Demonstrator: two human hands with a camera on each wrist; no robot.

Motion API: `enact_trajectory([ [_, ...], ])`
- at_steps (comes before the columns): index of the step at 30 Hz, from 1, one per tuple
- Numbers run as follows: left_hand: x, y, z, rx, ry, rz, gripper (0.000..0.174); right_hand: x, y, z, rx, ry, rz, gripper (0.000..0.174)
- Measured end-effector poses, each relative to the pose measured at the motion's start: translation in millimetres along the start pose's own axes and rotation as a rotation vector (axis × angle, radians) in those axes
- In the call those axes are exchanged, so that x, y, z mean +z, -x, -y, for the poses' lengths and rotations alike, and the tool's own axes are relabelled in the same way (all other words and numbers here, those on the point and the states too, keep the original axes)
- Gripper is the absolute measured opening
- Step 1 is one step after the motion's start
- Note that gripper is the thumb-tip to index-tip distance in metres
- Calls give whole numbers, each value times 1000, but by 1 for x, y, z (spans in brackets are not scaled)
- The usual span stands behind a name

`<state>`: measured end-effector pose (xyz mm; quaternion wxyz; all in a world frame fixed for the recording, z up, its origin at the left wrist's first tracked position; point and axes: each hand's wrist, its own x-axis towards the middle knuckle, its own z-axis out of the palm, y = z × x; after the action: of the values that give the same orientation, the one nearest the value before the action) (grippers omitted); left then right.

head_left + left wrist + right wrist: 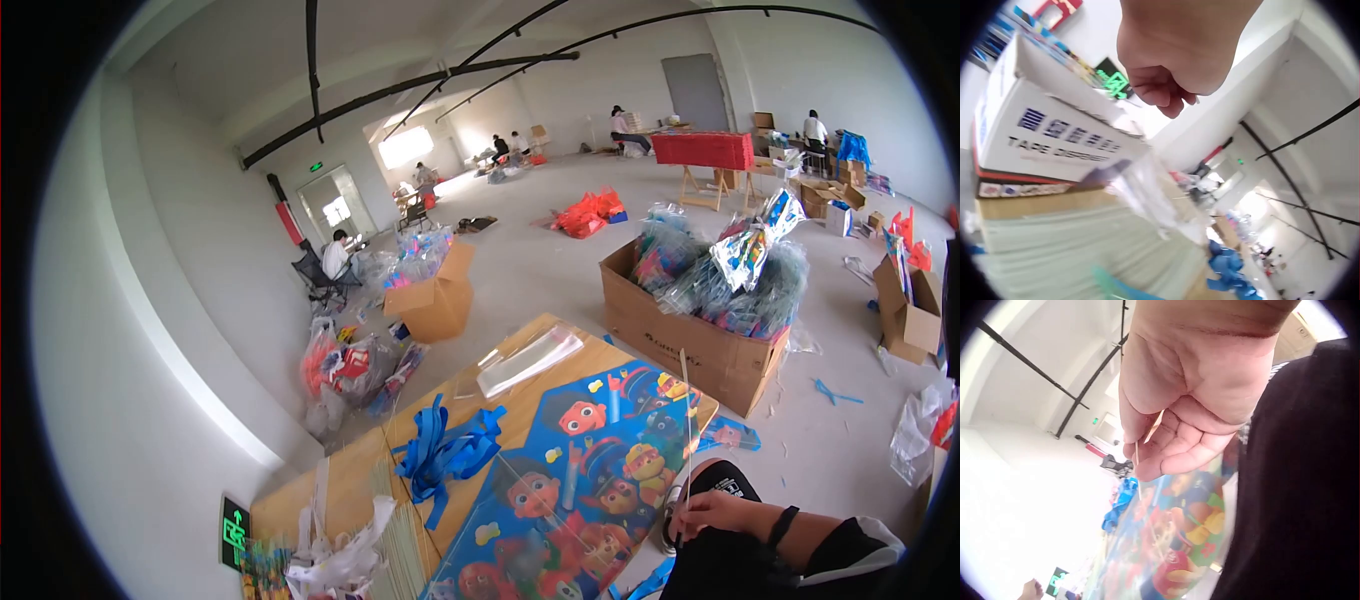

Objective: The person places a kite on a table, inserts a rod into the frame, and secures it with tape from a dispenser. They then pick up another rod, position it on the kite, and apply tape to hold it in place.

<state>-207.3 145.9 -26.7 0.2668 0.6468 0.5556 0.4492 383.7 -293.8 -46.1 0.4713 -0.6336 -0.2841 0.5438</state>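
My right hand [712,515] pinches a thin pale stick [686,420] between thumb and fingers, beside the right edge of printed blue cartoon sheets [535,490]. The stick stands nearly upright in the head view; a short length of the same stick [1137,453] shows at the fingertips in the right wrist view. My left hand [1172,62] is raised with its fingers curled in, and nothing shows in them. Below it, in the left wrist view, stand a white tape dispenser box [1066,140] and a bundle of pale thin sticks [1079,250].
Blue ribbons [445,450], clear plastic sleeves [530,362] and white plastic strips [345,555] lie on the wooden table [410,425]. Beyond it stand a large carton [690,350] of wrapped goods and a smaller carton [435,305]. Several people sit farther back.
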Motion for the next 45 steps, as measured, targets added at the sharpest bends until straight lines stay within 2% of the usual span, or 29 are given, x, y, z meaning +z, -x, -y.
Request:
enact_trajectory([
  [1, 16, 21, -45, 52, 161, 65, 18, 4, -5, 7, -121, -24, 24, 26],
  [3, 62, 75, -134, 14, 247, 117, 13, 18, -14, 21, -316, -80, 61, 23],
  [4, 81, 99, -156, 5, 351, 174, 8, 27, -17, 28, -417, -63, 61, 21],
  [5, 97, 117, -159, 94, 349, 381, 2, 39, -16, 37, -393, -66, 73, 21],
  [6, 121, 143, -166, 54, 531, 500, 4, 52, -16, 45, -453, -193, 107, 21],
  [7, 135, 176, -212, 2, 621, 614, 4, 64, -17, 53, -516, -319, 140, 21],
  [8, 157, 193, -211, -10, 654, 682, 9, 77, -17, 56, -501, -317, 156, 21],
  [10, 187, 221, -225, -65, 867, 847, 17, 97, -12, 58, -567, -573, 168, 12],
  [11, 196, 234, -237, -92, 869, 830, 17, 103, -7, 58, -539, -570, 178, 12],
  [13, 212, 253, -258, -342, 1193, 834, 9, 107, 0, 62, -651, -476, 111, 4],
  [14, 214, 259, -264, -361, 1197, 816, 9, 108, 2, 63, -669, -479, 84, 5],
  [16, 217, 270, -274, -566, 1324, 850, 11, 109, 6, 64, -687, -473, 48, 7],
  [19, 217, 280, -278, -618, 1324, 878, 12, 103, 11, 65, -710, -456, 9, 10],
  [26, 225, 294, -285, -681, 1356, 926, 12, 96, 22, 69, -760, -444, 59, 11],
  [28, 229, 294, -288, -610, 1370, 940, 12, 92, 25, 70, -753, -421, 66, 13],
  [31, 229, 294, -295, -593, 1277, 924, 11, 90, 32, 73, -728, -353, 17, 11],
  [38, 229, 296, -298, -588, 1316, 957, 9, 85, 32, 70, -780, -336, 4, 12],
  [41, 230, 296, -294, -558, 1270, 932, 9, 85, 32, 69, -795, -252, -29, 11],
  [43, 230, 297, -292, -459, 1164, 898, 9, 83, 33, 66, -812, -87, -87, 11],
  [45, 231, 299, -294, -437, 1107, 859, 9, 88, 31, 68, -829, -153, -112, 14],
])
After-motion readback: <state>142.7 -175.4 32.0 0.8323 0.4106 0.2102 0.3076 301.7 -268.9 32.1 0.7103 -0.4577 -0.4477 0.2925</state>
